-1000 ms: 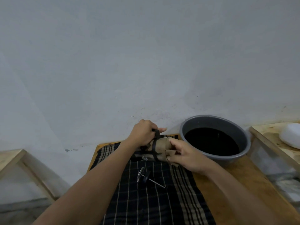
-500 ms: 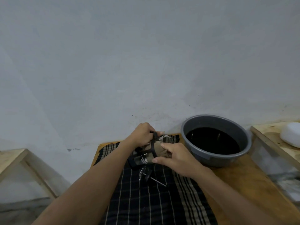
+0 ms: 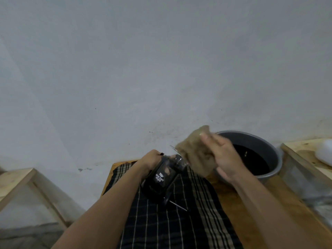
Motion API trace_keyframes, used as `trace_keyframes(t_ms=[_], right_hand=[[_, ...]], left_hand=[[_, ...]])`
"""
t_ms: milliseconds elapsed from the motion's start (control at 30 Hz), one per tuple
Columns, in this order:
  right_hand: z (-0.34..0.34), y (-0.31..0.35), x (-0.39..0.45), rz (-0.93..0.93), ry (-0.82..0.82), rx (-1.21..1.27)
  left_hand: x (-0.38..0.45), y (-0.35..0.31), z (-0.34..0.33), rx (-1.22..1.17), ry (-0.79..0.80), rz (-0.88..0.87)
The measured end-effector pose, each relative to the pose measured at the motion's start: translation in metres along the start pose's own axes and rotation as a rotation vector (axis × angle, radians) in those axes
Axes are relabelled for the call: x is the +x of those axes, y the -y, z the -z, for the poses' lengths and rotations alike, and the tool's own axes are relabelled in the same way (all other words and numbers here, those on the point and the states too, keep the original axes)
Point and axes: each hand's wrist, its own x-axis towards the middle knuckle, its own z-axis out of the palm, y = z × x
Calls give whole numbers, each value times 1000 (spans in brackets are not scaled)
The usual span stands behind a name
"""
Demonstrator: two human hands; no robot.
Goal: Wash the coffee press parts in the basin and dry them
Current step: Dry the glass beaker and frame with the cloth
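Note:
My left hand (image 3: 150,161) grips the handle of the black-framed glass coffee press carafe (image 3: 162,178), tilted with its mouth toward the upper right, above the dark striped cloth (image 3: 172,221). My right hand (image 3: 220,159) holds a tan drying cloth (image 3: 194,155) just right of the carafe's mouth, in front of the grey basin (image 3: 269,169) of dark water. The thin metal plunger rod (image 3: 178,206) lies on the striped cloth under the carafe; its filter end is hidden behind the carafe.
The wooden table (image 3: 260,203) stands against a grey wall. A wooden frame (image 3: 21,182) sits at the left. At the right stands another wooden stand (image 3: 301,155) with a white object (image 3: 325,151) on top.
My right hand has pulled the tan cloth off the carafe, up and to the right. My left hand has tilted the carafe so its printed side faces me.

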Motion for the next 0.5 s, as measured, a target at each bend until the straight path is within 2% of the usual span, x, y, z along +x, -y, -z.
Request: trace_keyframes(t_ms=[33,100,133,200,233,267,333,433,500], right_hand=[[-8,-9,-5,-30,90,-87],[-26,-31,-12,58,192,-319],[-35,-40,-14,126,142,-446],[-46,-50,-11,223,-114,-637],[-48,-53,-9,222,-228,-673],[-48,-53,-7,185,-272,-682],[-43,-61,3,23,-225,-650],[-36,-63,13,-323,-218,-192],[-23,-53,16,-299,-298,-65]], left_hand=[[1,-3,-3,-23,-19,15],[1,-8,-7,43,-58,50],[-1,-10,-10,83,-88,49],[-1,-12,-16,70,-161,23],[0,-12,-18,70,-202,8],[-1,-11,-19,101,-252,-17],[-3,-11,-18,191,-343,-77],[-6,-10,-16,244,-405,-200],[-6,-5,-13,236,-399,-235]])
